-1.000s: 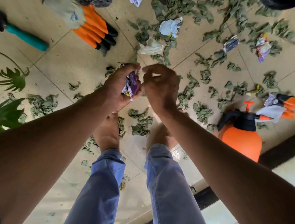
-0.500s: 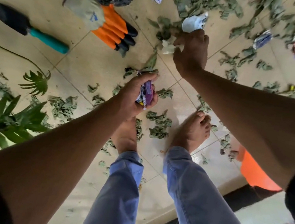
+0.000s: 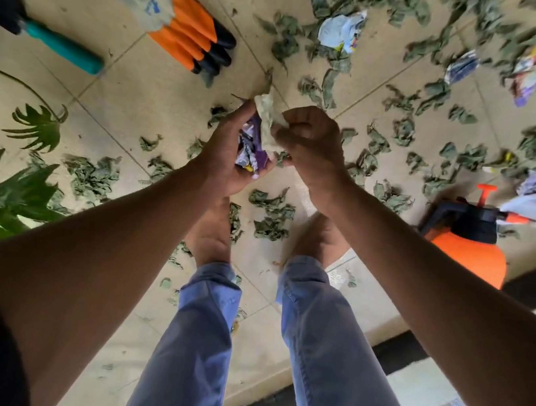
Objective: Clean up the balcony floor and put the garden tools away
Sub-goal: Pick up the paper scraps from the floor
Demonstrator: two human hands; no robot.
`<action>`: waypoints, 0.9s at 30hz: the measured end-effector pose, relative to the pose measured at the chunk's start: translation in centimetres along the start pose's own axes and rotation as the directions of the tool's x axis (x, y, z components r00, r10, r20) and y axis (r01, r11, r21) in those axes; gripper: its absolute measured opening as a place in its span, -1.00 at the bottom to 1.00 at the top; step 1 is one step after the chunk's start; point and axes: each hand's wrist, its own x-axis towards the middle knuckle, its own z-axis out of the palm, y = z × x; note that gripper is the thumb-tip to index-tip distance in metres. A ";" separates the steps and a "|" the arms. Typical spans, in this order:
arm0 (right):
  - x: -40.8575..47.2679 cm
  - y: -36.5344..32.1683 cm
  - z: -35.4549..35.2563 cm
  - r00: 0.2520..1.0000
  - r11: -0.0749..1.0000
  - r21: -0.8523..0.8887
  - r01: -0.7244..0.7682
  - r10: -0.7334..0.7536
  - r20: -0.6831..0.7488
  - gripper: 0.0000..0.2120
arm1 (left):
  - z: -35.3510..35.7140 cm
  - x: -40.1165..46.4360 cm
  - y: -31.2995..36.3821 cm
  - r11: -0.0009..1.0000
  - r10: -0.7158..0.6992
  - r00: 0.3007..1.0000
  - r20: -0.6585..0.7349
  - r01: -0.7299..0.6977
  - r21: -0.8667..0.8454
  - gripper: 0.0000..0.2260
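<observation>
Litter wad (image 3: 249,152) of crumpled wrappers sits cupped in the left hand (image 3: 228,159) above the tiled floor (image 3: 136,98); the right hand (image 3: 310,140) pinches a pale scrap (image 3: 267,113) against it. Best to tuck it deep, then tighten the left fingers so nothing spills

I see matt beige floor tiles (image 3: 142,106), crumpled paper scraps (image 3: 340,30), a glossy orange plastic sprayer (image 3: 469,258), and cloth gloves (image 3: 169,13) with rubbery fingers.
</observation>
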 end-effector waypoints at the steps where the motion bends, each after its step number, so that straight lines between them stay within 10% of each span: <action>1: 0.2 0.5 0.5 0.999 0.998 -0.047 0.029 -0.031 -0.043 -0.84 | 0.3 0.1 -0.1 1.000 -0.007 1.000 0.023 0.007 0.002 -0.71; 6: 1.3 1.3 1.6 0.973 0.980 -0.193 0.042 -0.084 -0.213 -0.70 | 1.0 0.6 0.3 0.998 -0.052 0.998 0.031 0.053 -0.020 -0.51; 15: 5.8 -1.9 0.3 0.933 0.935 -0.312 0.169 -0.254 -0.255 -0.72 | 1.3 2.6 1.8 1.000 0.029 0.980 -0.195 -0.029 0.002 -0.90; 23: 13.4 -2.7 -3.4 0.869 0.289 -0.951 0.112 -0.492 -0.047 -0.33 | -0.1 2.2 1.3 0.997 -0.014 0.989 -0.146 0.024 0.073 -0.90; 27: 13.8 -2.8 -5.2 0.923 0.292 -0.950 0.108 -0.385 -0.014 -0.52 | -0.5 1.5 0.2 0.995 -0.027 0.988 -0.153 0.041 0.087 -0.93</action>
